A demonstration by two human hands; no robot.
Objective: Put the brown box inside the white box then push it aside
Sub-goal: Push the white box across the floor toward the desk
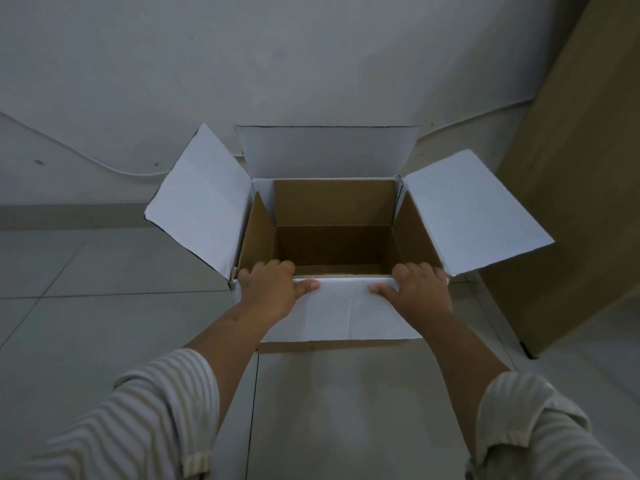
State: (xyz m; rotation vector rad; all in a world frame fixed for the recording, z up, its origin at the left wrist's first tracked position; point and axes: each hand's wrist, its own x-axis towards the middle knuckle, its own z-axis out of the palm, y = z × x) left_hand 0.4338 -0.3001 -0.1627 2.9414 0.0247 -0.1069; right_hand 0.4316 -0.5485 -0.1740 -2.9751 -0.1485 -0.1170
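The white box stands open on the tiled floor, its four flaps spread outward. Inside it sits the brown box, also open, with its brown walls and upright flaps showing within the white rim and its inside dark and empty. My left hand grips the near rim at the left corner, fingers curled over the edge into the box and thumb on the folded-down white front flap. My right hand holds the same rim at the right corner in the same way.
A tall brown panel stands close to the right of the box, near its right flap. A white wall rises just behind the back flap, with a thin cable running along it. Tiled floor stretches to the left.
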